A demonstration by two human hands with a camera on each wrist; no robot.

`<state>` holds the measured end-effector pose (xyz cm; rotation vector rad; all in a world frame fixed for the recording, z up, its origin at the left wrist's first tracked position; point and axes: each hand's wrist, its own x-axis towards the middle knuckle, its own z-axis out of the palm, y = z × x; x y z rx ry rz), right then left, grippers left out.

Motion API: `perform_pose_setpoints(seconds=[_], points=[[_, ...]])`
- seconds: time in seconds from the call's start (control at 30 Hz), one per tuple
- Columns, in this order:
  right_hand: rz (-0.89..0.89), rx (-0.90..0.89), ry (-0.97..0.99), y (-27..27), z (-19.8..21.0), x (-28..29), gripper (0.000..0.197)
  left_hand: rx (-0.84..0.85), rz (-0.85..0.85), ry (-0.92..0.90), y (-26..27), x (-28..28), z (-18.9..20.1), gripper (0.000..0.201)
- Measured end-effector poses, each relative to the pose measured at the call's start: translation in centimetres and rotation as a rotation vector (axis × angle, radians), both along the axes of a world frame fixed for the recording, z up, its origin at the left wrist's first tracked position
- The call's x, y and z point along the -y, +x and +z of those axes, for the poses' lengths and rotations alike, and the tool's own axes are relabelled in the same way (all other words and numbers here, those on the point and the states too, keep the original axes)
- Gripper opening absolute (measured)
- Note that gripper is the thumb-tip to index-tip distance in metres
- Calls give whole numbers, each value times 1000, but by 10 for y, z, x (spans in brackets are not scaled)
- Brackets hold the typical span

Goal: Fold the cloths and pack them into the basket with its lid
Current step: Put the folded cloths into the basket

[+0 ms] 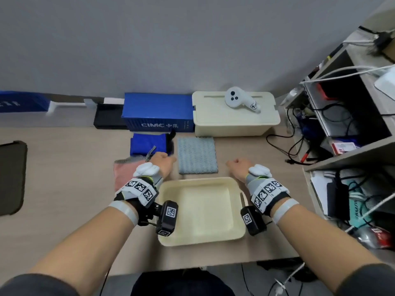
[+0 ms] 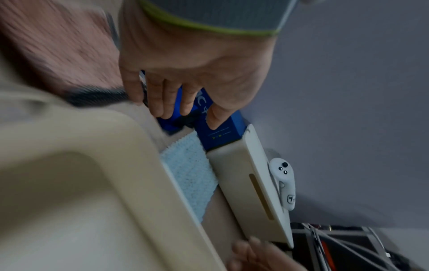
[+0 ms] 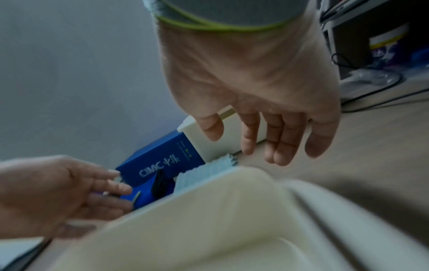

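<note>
An open cream basket (image 1: pixel 237 210) stands at the front centre of the table, with nothing inside it. Behind it lies a folded light blue cloth (image 1: pixel 196 155). A folded dark blue cloth (image 1: pixel 147 145) lies to that cloth's left, and a pink cloth (image 1: pixel 124 171) lies nearer, partly under my left wrist. My left hand (image 1: pixel 165 160) hovers between the pink and light blue cloths, fingers loose, holding nothing. My right hand (image 1: pixel 236 164) hovers right of the light blue cloth, also relaxed and holding nothing. The right wrist view shows its fingers (image 3: pixel 276 139) hanging free above the basket rim (image 3: pixel 209 192).
A lidded cream box (image 1: pixel 235 122) with a white controller (image 1: pixel 237 99) on top stands at the back, beside a blue CIMC container model (image 1: pixel 158 113). Shelves (image 1: pixel 342 103) with cables crowd the right. Black cables (image 1: pixel 284 146) trail onto the table. A dark pad (image 1: pixel 10 178) lies far left.
</note>
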<state>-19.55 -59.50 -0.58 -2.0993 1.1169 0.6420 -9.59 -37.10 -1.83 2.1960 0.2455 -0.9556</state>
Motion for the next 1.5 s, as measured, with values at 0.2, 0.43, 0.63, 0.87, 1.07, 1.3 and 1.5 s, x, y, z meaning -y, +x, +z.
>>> perform_pose_setpoints(seconds=[0.2,0.43,0.63,0.87,1.07,1.3,1.5], points=[[-144,-19,131,90,-44,-13,48,-168,7,37,47,44,-22,52],[-152,-250,66,108,-66,-22,57,-275,23,50,55,68,-53,50],[-224,-175,196,105,-77,-19,59,-341,200,-48,49,69,-49,68],[-494,174,487,82,-27,-17,45,-182,381,-334,39,54,-27,61],[-288,404,628,7,16,-18,44,-96,248,-547,-27,28,17,18],[-84,142,667,-59,27,-30,16,-181,224,-333,-98,13,9,16],[-105,-64,463,-71,-10,-43,6,-249,102,-137,-122,30,-17,23]])
